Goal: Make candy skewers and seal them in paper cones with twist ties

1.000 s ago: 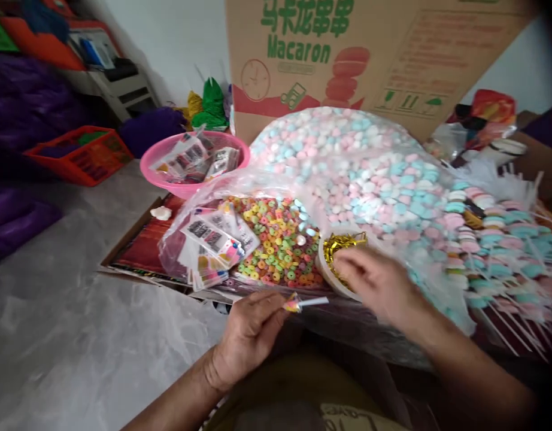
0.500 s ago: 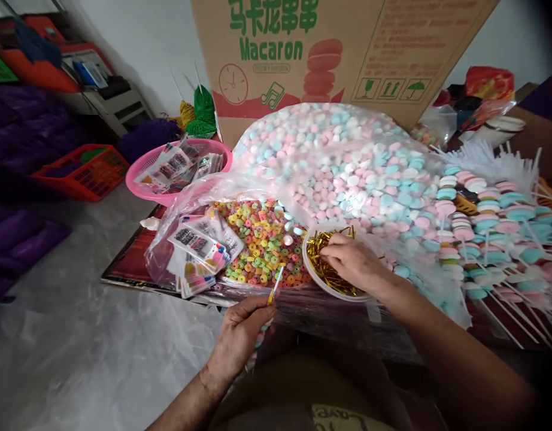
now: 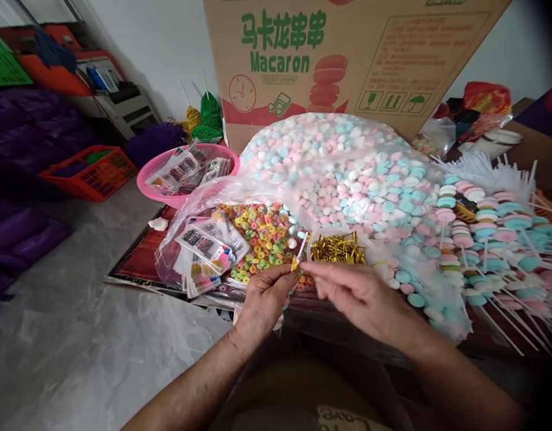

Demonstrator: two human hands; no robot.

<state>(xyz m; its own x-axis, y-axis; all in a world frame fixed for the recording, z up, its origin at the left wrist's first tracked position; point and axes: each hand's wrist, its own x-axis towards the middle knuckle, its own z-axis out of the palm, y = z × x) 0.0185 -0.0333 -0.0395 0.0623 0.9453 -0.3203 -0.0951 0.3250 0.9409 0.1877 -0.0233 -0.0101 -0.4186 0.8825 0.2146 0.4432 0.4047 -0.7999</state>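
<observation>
My left hand (image 3: 269, 293) is closed round a candy skewer whose white stick (image 3: 302, 244) points up past my thumb. A gold twist tie (image 3: 294, 263) shows on the stick just above the fingertips. Below the hand, the wrapped lower part of the skewer is mostly hidden. My right hand (image 3: 352, 293) meets the left at the stick, its index finger and thumb closed at the gold tie; the exact grip is partly hidden. Behind it stands a clear round tub (image 3: 375, 248) of gold twist ties (image 3: 339, 246).
Ring candies (image 3: 262, 233) and printed cards (image 3: 206, 245) lie in an open plastic bag. Pastel candies (image 3: 348, 173) fill a big bag before a cardboard box (image 3: 366, 60). Finished skewers (image 3: 491, 239) pile at right; a pink basket (image 3: 143, 173) of packets stands left.
My right hand has come out of the tub of gold ties and moved left to the stick. My left hand has risen and shifted right with the skewer, bringing both hands together.
</observation>
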